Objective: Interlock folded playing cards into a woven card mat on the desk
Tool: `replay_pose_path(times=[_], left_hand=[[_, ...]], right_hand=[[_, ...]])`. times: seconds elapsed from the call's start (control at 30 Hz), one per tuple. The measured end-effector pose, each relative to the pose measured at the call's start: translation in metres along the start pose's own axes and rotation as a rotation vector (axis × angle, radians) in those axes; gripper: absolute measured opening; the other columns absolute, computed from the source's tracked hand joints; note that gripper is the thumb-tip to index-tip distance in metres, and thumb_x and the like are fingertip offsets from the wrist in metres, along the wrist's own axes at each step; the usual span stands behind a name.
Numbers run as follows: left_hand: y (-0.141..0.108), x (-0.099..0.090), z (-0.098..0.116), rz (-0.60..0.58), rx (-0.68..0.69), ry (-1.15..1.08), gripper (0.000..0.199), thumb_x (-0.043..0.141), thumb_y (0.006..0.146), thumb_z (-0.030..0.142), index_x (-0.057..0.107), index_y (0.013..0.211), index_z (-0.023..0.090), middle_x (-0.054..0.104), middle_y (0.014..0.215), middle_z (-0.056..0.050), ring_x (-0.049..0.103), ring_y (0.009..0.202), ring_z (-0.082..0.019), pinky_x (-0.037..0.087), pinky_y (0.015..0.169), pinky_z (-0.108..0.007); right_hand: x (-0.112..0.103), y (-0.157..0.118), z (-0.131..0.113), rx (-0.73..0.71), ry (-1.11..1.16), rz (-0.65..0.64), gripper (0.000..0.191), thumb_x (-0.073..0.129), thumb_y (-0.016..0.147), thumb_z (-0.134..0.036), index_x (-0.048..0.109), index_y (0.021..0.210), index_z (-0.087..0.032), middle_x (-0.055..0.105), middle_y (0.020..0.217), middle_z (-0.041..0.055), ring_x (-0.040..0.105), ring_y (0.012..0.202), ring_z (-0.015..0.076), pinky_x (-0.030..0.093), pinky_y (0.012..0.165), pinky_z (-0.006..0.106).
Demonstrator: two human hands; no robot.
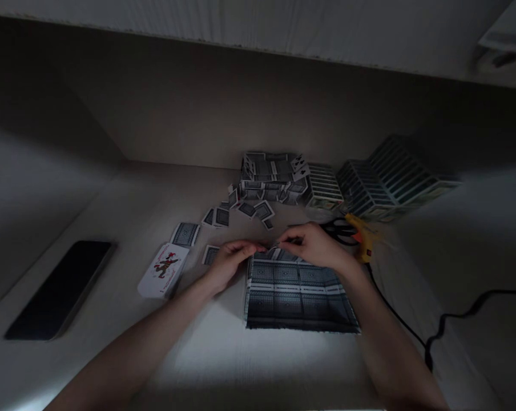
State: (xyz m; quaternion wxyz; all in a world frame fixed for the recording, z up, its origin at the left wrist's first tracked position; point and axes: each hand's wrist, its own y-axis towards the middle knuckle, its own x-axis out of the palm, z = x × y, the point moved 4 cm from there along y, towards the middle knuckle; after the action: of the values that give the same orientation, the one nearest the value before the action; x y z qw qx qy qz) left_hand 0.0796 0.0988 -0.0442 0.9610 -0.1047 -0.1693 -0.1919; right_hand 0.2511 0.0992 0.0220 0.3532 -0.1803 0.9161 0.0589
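Observation:
A box-like structure (301, 285) covered in blue patterned playing cards rests on the table in front of me. At its far left corner is my left hand (232, 260), thumb and index finger close together against the edge. My right hand (311, 242) pinches a small curled piece (273, 249), seemingly card, at the far edge of the structure. Whether the left fingertips also grip that piece is too small to tell. Left of my left hand a card (210, 254) lies flat, partly hidden by the hand.
A phone (61, 290) and a joker card (164, 270) lie at the left. Cut cards (221, 217) are scattered beyond my hands, before a card-covered box (273, 177). Striped stepped blocks (386, 182), black-handled scissors (341, 229) and a yellow glue gun (364, 240) with a black cable (395, 313) are at the right.

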Motion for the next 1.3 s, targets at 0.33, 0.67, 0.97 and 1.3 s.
replay_pose_path(times=[0.33, 0.67, 0.97, 1.3], left_hand=[[-0.023, -0.001, 0.015, 0.088, 0.285, 0.308, 0.03, 0.068, 0.066, 0.024, 0.056, 0.093, 0.018, 0.06, 0.097, -0.005, 0.056, 0.092, -0.017, 0.041, 0.083, -0.029], [-0.02, 0.003, 0.021, 0.241, 0.263, 0.483, 0.011, 0.056, 0.069, 0.019, 0.06, 0.078, 0.016, 0.063, 0.081, -0.003, 0.058, 0.078, -0.015, 0.043, 0.075, -0.027], [-0.01, 0.004, 0.017, 0.294, 0.286, 0.461, 0.005, 0.056, 0.068, 0.021, 0.059, 0.069, 0.017, 0.063, 0.074, -0.001, 0.057, 0.073, -0.014, 0.043, 0.07, -0.025], [-0.009, 0.004, 0.018, 0.311, 0.263, 0.508, 0.004, 0.054, 0.067, 0.02, 0.057, 0.066, 0.017, 0.058, 0.066, 0.002, 0.054, 0.067, -0.012, 0.04, 0.064, -0.022]], right_hand=[[-0.005, -0.004, -0.014, -0.023, -0.135, -0.016, 0.013, 0.052, 0.074, -0.016, 0.065, 0.077, -0.019, 0.068, 0.075, -0.0006, 0.061, 0.07, 0.0129, 0.042, 0.062, 0.021], [0.013, -0.006, -0.039, -0.142, -0.208, -0.044, 0.019, 0.055, 0.078, -0.019, 0.064, 0.095, -0.021, 0.067, 0.094, 0.0039, 0.06, 0.088, 0.0164, 0.042, 0.077, 0.026], [0.016, -0.004, -0.037, -0.136, -0.221, -0.035, 0.009, 0.054, 0.079, -0.02, 0.063, 0.082, -0.019, 0.067, 0.082, 0.0029, 0.06, 0.078, 0.0149, 0.04, 0.069, 0.024], [0.018, -0.003, -0.034, -0.134, -0.274, -0.01, 0.011, 0.053, 0.081, -0.026, 0.062, 0.082, -0.02, 0.066, 0.078, 0.002, 0.058, 0.074, 0.0144, 0.037, 0.067, 0.023]])
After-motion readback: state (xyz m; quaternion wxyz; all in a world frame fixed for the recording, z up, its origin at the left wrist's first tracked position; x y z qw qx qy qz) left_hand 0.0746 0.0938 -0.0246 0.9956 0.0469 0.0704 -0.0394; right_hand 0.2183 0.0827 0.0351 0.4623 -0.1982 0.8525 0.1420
